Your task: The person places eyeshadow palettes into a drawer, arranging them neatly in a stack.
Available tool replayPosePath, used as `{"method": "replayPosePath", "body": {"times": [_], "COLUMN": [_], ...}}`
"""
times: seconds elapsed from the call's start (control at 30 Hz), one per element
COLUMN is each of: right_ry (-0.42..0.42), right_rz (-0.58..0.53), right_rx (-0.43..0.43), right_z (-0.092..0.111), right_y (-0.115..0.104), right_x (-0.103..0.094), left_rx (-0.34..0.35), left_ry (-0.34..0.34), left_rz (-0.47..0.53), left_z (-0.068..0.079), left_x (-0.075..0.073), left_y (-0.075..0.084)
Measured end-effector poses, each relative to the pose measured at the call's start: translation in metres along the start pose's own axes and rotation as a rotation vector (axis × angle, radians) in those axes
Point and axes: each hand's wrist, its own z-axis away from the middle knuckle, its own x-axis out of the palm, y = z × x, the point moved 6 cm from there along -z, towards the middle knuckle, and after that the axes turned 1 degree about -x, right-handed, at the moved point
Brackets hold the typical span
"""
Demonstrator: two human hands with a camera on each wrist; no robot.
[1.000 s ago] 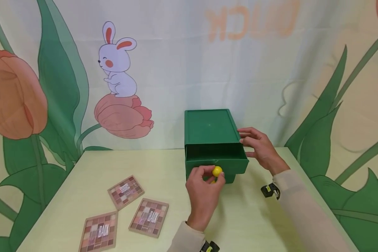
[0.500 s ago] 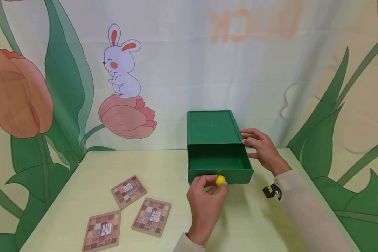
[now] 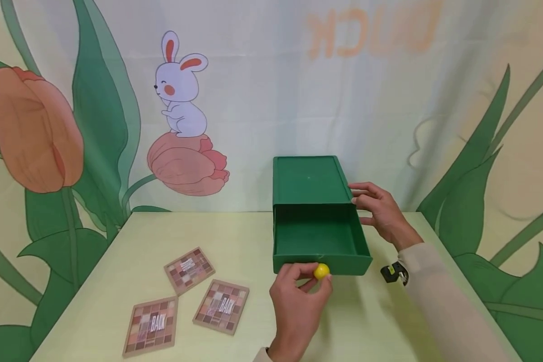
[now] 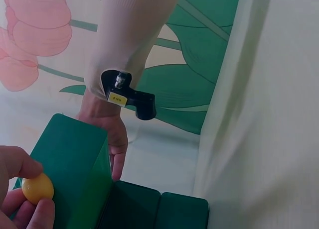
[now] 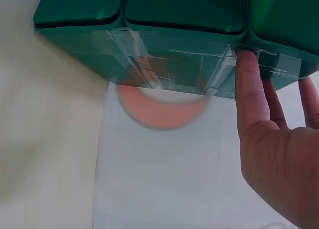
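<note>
A green drawer cabinet stands at the back of the table with its top drawer pulled far out; nothing shows inside. My left hand pinches the round yellow knob on the drawer's front between thumb and fingers. The left wrist view shows the same knob between the fingertips, against the green drawer front. My right hand touches the cabinet's right side. In the right wrist view the right hand's extended fingers press against the taped green side.
Several flat makeup palettes lie on the left of the table: one farther back, one in the middle and one nearer. A printed curtain with a rabbit and tulips hangs right behind the table.
My left hand has drawn the top drawer out toward me by its knob, so more of the inside shows. The right hand stays at the cabinet's side. The view has shifted slightly.
</note>
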Motion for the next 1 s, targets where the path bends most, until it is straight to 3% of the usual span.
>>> {"method": "replayPosePath", "body": {"times": [0.47,0.7,1.0], "right_ry": [0.020,0.029,0.023], "right_rz": [0.008,0.004,0.008], "right_rx": [0.005,-0.001,0.015], "right_z": [-0.001,-0.002,0.000], "right_y": [0.003,0.000,0.002], "right_x": [0.000,0.000,0.003], "left_rx": [-0.039,-0.011,-0.042], "left_ry": [-0.013,-0.009,-0.008], "left_rz": [0.042,0.044,0.023], "left_z": [0.015,0.016,0.019], "left_x": [-0.002,-0.002,-0.005], "left_y": [-0.001,0.000,-0.005]}}
